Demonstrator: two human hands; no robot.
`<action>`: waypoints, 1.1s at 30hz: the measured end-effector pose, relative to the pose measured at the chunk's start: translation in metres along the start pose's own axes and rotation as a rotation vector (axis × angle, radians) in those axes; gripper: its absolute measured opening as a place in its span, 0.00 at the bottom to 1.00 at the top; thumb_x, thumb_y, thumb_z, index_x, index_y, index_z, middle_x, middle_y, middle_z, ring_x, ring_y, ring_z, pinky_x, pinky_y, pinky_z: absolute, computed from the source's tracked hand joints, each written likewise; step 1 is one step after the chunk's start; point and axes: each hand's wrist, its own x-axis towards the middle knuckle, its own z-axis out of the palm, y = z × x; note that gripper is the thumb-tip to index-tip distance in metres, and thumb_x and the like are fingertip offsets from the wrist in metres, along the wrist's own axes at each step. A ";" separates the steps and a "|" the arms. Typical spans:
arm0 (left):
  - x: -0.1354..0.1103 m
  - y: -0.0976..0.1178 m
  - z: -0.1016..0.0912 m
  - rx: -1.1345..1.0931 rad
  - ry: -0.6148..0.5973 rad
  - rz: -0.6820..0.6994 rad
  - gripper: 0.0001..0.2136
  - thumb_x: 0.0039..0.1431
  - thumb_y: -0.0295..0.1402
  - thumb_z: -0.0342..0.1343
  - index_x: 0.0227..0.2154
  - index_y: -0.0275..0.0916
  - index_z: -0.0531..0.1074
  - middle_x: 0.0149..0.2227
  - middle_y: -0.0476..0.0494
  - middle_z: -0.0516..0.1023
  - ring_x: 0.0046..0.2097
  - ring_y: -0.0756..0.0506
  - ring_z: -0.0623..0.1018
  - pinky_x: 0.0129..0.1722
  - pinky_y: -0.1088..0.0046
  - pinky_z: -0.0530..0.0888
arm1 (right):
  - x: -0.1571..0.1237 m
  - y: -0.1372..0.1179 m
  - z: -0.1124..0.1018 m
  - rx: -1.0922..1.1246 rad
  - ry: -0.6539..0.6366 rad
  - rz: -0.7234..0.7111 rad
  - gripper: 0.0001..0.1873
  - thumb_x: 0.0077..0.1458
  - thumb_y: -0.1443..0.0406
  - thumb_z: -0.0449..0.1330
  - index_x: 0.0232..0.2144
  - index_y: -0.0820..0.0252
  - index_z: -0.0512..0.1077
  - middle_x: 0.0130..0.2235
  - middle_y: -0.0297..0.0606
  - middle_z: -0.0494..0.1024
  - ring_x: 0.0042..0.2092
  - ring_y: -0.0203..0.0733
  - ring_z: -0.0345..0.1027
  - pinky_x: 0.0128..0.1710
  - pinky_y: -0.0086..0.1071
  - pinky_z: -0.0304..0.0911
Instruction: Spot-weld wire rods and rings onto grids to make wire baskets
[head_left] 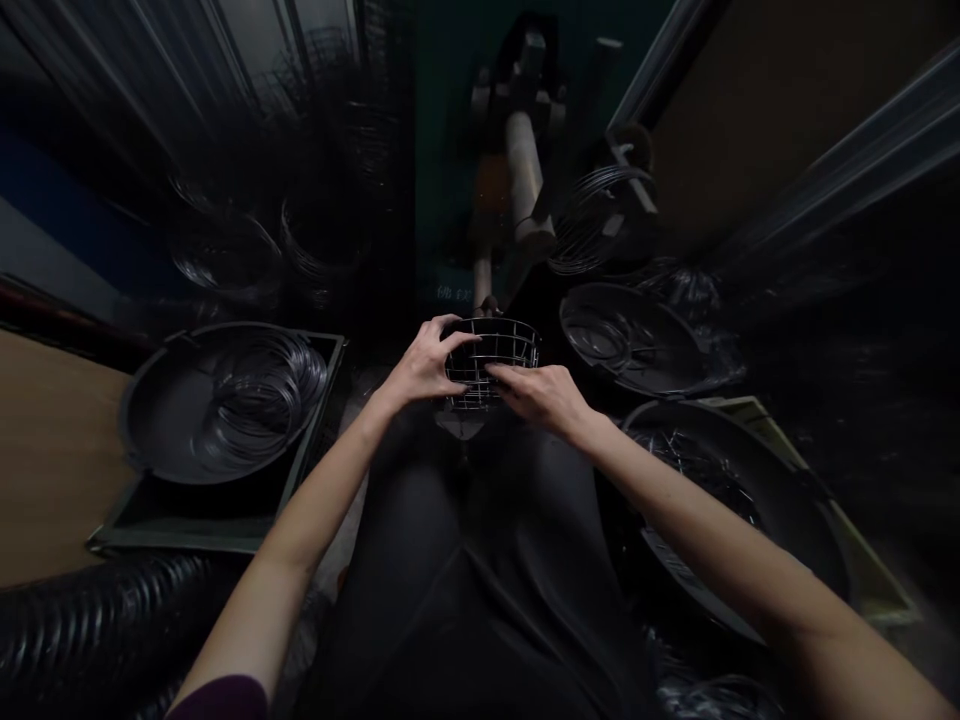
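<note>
A round wire basket (pixel 504 345) of thin metal rods is in front of me, just below a machine (pixel 525 165) with a pale cylindrical arm. My left hand (pixel 429 362) grips the basket's left side, its fingers curled over the wires. At the lower right of the basket is my right hand (pixel 541 392), fingers pressed together against the wires. Whether a loose piece of wire is between those fingers I cannot make out. Under the basket a small dark metal support (pixel 461 425) shows in part.
To the left a dark basin (pixel 161 410) holds wire rings (pixel 259 400) on a crate. Two more basins, one with wire rings (pixel 600 335) and one with bent wire pieces (pixel 690 460), stand on the right. A ribbed black hose (pixel 105 620) lies at lower left.
</note>
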 end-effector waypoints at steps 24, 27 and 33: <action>0.042 -0.019 -0.006 -0.084 -0.072 -0.042 0.32 0.40 0.32 0.69 0.53 0.41 0.70 0.55 0.38 0.63 0.60 0.35 0.66 0.61 0.55 0.67 | 0.029 0.028 -0.012 -0.134 0.066 0.004 0.18 0.63 0.58 0.52 0.51 0.50 0.75 0.42 0.36 0.82 0.36 0.41 0.76 0.25 0.29 0.55; 0.043 -0.024 -0.004 -0.125 -0.064 -0.028 0.31 0.39 0.35 0.70 0.51 0.40 0.71 0.52 0.39 0.66 0.58 0.37 0.68 0.60 0.57 0.67 | 0.025 0.028 -0.009 -0.067 0.135 0.013 0.18 0.63 0.58 0.53 0.51 0.50 0.74 0.43 0.36 0.82 0.38 0.39 0.76 0.27 0.28 0.56; 0.052 -0.029 -0.004 -0.161 -0.021 -0.090 0.32 0.38 0.36 0.71 0.50 0.39 0.72 0.53 0.39 0.67 0.57 0.38 0.70 0.59 0.57 0.68 | 0.017 0.034 0.001 0.014 0.306 0.147 0.14 0.64 0.59 0.52 0.43 0.54 0.77 0.41 0.37 0.80 0.35 0.36 0.71 0.27 0.27 0.53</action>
